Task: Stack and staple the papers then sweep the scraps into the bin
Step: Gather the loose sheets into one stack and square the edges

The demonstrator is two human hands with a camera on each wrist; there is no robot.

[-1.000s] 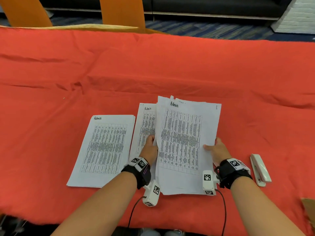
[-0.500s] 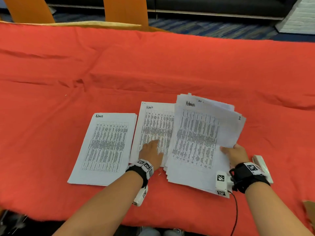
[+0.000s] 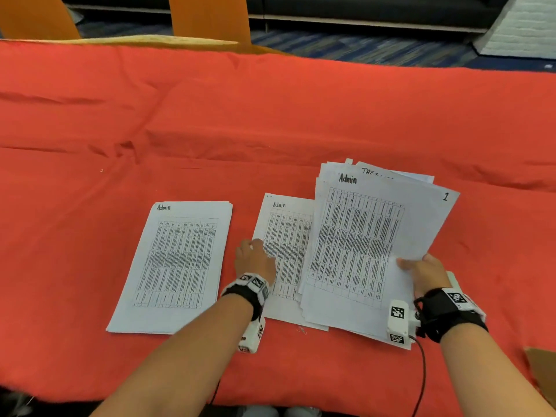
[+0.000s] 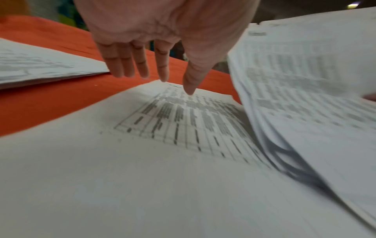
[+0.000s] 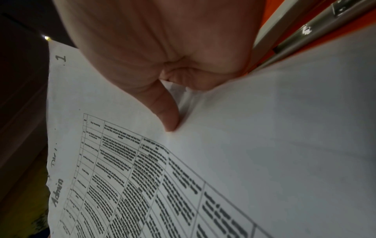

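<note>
Three lots of printed sheets headed "Admin" lie on the red cloth. A left pile (image 3: 177, 263) lies flat by itself. My left hand (image 3: 254, 251) reaches over the left edge of the middle sheet (image 3: 287, 236), its fingers (image 4: 140, 67) straight and the thumb tip touching the middle sheet (image 4: 142, 161). My right hand (image 3: 421, 270) pinches the thick right stack (image 3: 361, 245) at its right edge, thumb on top (image 5: 168, 116). That right stack (image 5: 264, 145) is tilted and overlaps the middle sheet. A white stapler (image 5: 305, 30) lies just behind my right wrist, mostly hidden in the head view.
A tiny scrap (image 3: 301, 330) lies on the cloth (image 3: 270, 115) below the middle sheet. A brown cardboard corner (image 3: 541, 374) shows at the lower right edge. Two orange chair backs (image 3: 207, 16) stand beyond the table's far edge.
My left hand let go of the thick stack and moved left onto the middle sheet. My right hand carried the stack to the right, turning it clockwise and uncovering the middle sheet.
</note>
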